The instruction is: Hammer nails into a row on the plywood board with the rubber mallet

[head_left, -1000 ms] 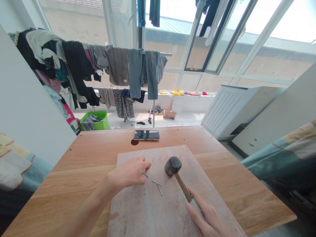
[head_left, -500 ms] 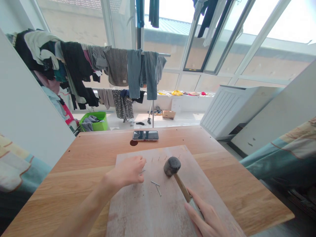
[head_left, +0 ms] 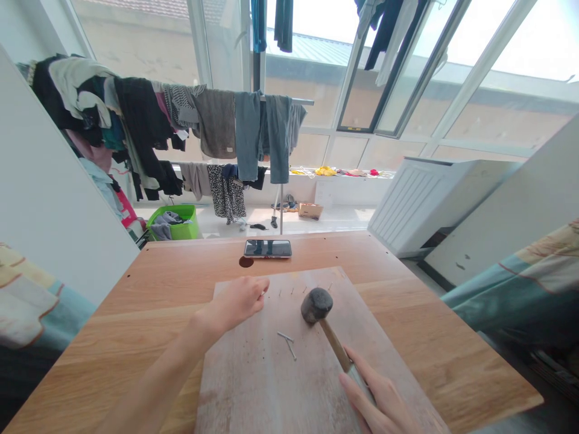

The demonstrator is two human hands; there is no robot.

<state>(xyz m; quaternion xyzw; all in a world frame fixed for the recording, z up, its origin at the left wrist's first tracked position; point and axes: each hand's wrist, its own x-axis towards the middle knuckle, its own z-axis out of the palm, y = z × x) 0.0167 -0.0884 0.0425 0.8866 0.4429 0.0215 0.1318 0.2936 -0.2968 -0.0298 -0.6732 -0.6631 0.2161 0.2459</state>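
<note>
My right hand [head_left: 377,392] is wrapped round the handle of a rubber mallet [head_left: 317,305], whose black head rests on or just over the board. My left hand [head_left: 239,301] is closed in a pinch over the board's far left part. A nail [head_left: 263,293] barely shows between its fingertips, the rest hidden by the fingers. Several nails [head_left: 292,290] stand upright in a row along the far part of the wooden board [head_left: 312,386]. Two loose nails [head_left: 289,348] lie crossed near the board's middle. Small dark holes dot the board's left side.
A phone [head_left: 268,248] lies at the far edge of the wooden table [head_left: 407,295], beside a round dark hole [head_left: 246,262]. Beyond the table are a clothes rack with hanging trousers [head_left: 277,135], a green basket [head_left: 187,223] and a white cabinet [head_left: 420,193]. Curtains hang at both sides.
My left hand has moved up and away from me over the board, carrying the nail with it. My right hand and the mallet have stayed nearly still.
</note>
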